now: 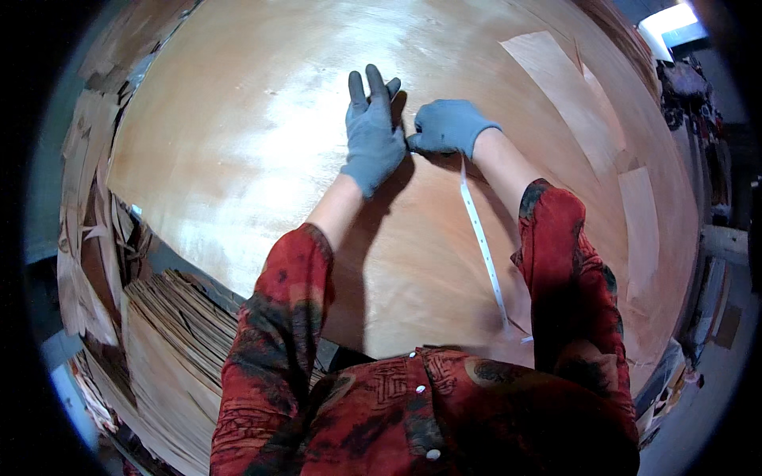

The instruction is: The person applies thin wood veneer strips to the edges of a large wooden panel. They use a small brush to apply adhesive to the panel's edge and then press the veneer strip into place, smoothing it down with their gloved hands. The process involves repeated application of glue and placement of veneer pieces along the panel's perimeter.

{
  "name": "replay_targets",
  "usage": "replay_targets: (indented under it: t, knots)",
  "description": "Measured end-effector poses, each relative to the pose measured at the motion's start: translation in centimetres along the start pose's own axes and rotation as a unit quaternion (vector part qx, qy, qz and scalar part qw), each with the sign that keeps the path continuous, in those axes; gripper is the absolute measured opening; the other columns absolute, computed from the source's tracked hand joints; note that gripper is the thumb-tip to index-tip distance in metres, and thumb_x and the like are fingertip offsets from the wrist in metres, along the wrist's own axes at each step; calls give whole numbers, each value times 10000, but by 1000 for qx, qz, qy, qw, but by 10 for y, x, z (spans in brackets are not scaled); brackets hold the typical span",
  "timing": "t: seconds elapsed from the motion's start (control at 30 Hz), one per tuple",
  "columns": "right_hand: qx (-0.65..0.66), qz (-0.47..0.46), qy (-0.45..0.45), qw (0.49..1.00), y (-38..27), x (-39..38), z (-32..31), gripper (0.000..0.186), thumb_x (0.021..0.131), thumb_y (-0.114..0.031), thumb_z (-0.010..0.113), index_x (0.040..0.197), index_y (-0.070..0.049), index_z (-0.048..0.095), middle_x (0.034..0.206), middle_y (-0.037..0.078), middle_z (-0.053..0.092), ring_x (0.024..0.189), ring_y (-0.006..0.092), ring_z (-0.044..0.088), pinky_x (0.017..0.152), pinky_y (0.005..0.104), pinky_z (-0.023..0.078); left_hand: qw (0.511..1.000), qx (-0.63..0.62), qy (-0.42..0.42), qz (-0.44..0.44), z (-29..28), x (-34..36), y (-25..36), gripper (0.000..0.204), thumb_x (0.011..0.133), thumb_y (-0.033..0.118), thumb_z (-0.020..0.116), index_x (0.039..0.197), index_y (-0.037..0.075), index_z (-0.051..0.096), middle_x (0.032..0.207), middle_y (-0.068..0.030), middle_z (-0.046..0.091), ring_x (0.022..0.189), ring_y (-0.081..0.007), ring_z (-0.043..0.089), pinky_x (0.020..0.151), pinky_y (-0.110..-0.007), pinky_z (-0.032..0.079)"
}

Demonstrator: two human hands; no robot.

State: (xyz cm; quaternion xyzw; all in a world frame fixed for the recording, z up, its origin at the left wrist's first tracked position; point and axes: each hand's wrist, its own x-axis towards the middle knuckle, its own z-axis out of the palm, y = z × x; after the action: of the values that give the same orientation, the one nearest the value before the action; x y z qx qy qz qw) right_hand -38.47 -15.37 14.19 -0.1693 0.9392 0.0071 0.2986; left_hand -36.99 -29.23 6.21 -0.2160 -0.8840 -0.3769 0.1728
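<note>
Both of my hands wear grey-blue work gloves with darker fingers. My left hand (371, 136) lies with its fingers stretched out on a broad, pale brown wood veneer sheet (214, 151). Just to its right, my right hand (449, 127) is closed, its fingertips down near the sheet. A white strip of perforated tape (481, 238) trails from under that hand toward my body. The tape's upper end is hidden by the right glove. Glare whitens part of the sheet around the left hand.
Narrow veneer pieces lie on the sheet's right side, one long (556, 91) and one shorter (639, 222). A stack of thin veneer sheets (182, 317) stands at the lower left. Torn veneer scraps (89, 214) line the left edge. A bright light (673, 28) shows at the upper right.
</note>
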Motion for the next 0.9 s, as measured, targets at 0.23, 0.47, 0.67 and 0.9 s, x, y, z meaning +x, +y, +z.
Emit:
replay_targets:
  t: [0.23, 0.47, 0.67, 0.9]
  knots:
    - [75, -34, 161, 984, 15, -20, 47, 267, 835, -233, 450, 868, -66, 656, 899, 172, 656, 810, 333, 643, 755, 425, 504, 811, -481, 78, -324, 34, 16, 41, 603, 877, 214, 561, 1390, 63, 283, 1296, -142, 453, 1129, -306, 448, 863, -391, 426]
    - [729, -25, 47, 683, -26, -156, 98, 230, 870, -267, 593, 895, -44, 645, 668, 26, 597, 554, 75, 541, 495, 199, 433, 976, 216, -11, 25, 33, 0, 13, 671, 851, 178, 570, 1386, -48, 234, 1232, -179, 549, 1245, -422, 371, 1021, -462, 299]
    - [845, -69, 333, 412, -5, -299, 172, 120, 841, -151, 635, 811, -46, 586, 718, 86, 604, 507, 134, 546, 427, 225, 431, 987, 155, -35, 34, 30, 3, 6, 705, 836, 266, 604, 1376, -34, 264, 1174, -212, 540, 1081, -381, 492, 921, -434, 382]
    - [704, 114, 700, 35, 91, -380, 274, 194, 933, -270, 517, 927, -90, 590, 609, -41, 470, 501, 60, 389, 477, 214, 309, 982, 176, -23, 60, 29, 3, 3, 713, 822, 256, 607, 1372, -39, 263, 1147, -224, 539, 1027, -384, 529, 886, -428, 417]
